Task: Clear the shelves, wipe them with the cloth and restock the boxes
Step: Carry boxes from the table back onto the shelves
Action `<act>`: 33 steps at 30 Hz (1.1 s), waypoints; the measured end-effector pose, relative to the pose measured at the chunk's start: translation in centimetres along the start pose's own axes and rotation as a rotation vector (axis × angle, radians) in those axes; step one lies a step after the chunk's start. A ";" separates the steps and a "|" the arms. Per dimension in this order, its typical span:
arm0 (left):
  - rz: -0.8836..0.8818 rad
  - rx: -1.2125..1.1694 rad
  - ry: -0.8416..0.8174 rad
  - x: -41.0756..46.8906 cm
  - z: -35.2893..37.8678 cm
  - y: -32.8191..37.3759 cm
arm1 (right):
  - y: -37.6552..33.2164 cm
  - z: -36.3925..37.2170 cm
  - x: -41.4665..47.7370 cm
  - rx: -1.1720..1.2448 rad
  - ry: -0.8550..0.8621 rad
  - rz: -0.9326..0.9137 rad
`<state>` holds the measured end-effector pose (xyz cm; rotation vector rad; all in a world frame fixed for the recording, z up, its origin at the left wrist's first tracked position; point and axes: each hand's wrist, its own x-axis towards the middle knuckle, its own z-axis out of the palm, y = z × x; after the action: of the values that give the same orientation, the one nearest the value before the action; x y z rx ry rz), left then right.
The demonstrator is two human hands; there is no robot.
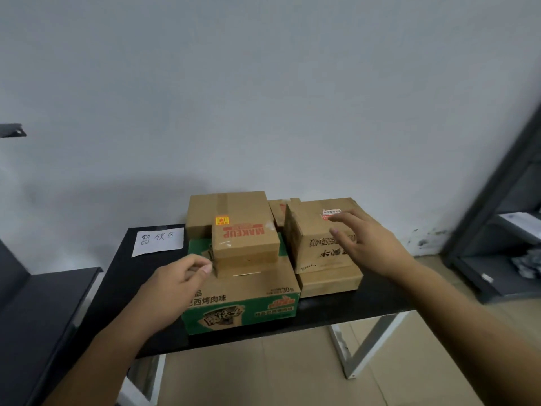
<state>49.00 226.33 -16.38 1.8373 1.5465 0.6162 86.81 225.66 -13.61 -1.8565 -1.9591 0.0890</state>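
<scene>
Several cardboard boxes stand on a black table (123,259). A large green and brown carton (251,294) sits at the front, and a small box marked MAKEUP (246,238) lies on top of it. Behind that stands a plain brown box (210,209). To the right, a brown box with black print (310,238) rests on a flatter box (330,281). My left hand (175,285) hovers with loosely curled fingers just left of the MAKEUP box, holding nothing. My right hand (363,241) is spread with straight fingers over the right box's top; contact cannot be told.
A white paper label (158,240) with handwriting lies on the table's back left. A dark metal shelf unit (497,200) stands at the right, with a crumpled grey cloth (527,265) on a lower shelf. Another dark surface (38,317) sits at the left. The wall is close behind.
</scene>
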 end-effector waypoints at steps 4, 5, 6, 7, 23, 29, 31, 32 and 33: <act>0.046 -0.010 -0.051 5.1 0.2 0.6 | 1.7 -0.1 2.8 -0.022 0.026 0.068; 0.055 -0.006 -0.063 6.3 0.2 0.9 | 2.1 -0.1 3.4 -0.025 0.030 0.087; 0.064 0.002 -0.070 7.6 0.2 1.1 | 2.7 -0.1 4.0 -0.030 0.040 0.105; 0.070 0.011 -0.070 8.7 0.3 1.3 | 3.1 -0.1 4.5 -0.032 0.049 0.117; -0.043 0.014 0.017 22.2 5.1 0.2 | 12.9 3.7 15.5 0.040 0.015 0.153; -0.132 0.059 0.087 25.0 7.0 0.0 | 16.7 5.3 20.7 0.092 -0.033 0.126; -0.158 0.027 0.111 25.5 7.9 0.0 | 18.2 5.7 21.6 0.091 -0.050 0.131; -0.179 0.016 0.118 25.6 8.3 0.1 | 18.9 6.0 22.0 0.091 -0.058 0.136; -0.195 0.014 0.119 25.7 8.6 0.0 | 19.5 6.3 22.3 0.089 -0.068 0.142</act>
<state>60.12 249.97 -23.57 1.6598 1.7869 0.6338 102.72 250.58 -19.94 -1.9551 -1.8331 0.2816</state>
